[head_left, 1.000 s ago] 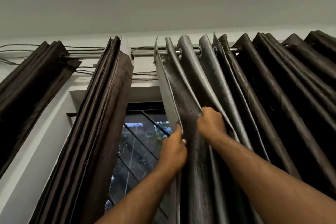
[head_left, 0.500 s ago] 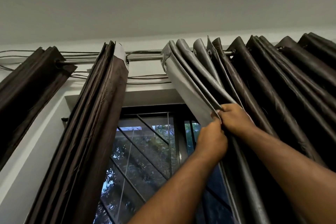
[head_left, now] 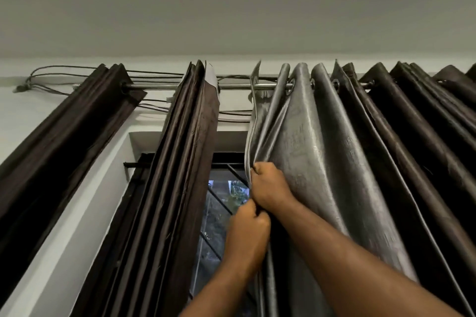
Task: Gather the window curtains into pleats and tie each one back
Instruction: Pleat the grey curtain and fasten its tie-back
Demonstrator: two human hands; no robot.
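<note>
A plain grey ceiling (head_left: 231, 2) fills the upper part of the view and meets a pale wall (head_left: 23, 121) that runs across behind the curtains. The widest curtain (head_left: 334, 162) hangs on the right. Its near folds show a shiny grey lining and its farther folds, out to the right edge, are dark brown. At the far left a dark brown curtain (head_left: 64, 141) hangs gathered in tight folds. Between the two, a middle curtain (head_left: 180, 175), also dark brown, hangs bunched close, with a pale strip of lining at its top corner.

The window (head_left: 221, 216) shows in the gap between the middle curtain and the widest curtain, with a dark grille (head_left: 219, 203) in front of the glass and foliage beyond. All three curtains hang from a metal rod (head_left: 239, 86) just under the ceiling line. Thin cables (head_left: 64, 72) loop along the wall above and below the rod.

Both hands are at the widest curtain's leading edge, beside the window gap. The right hand (head_left: 270, 188) is the upper one, and its fingers curl in and pinch the grey folds together at the edge. The left hand (head_left: 248, 231) sits just below it and touches it, closed in a fist round the same edge, with the cloth running down behind it. Metal eyelets (head_left: 291, 83) ring the rod where the grey folds hang.
</note>
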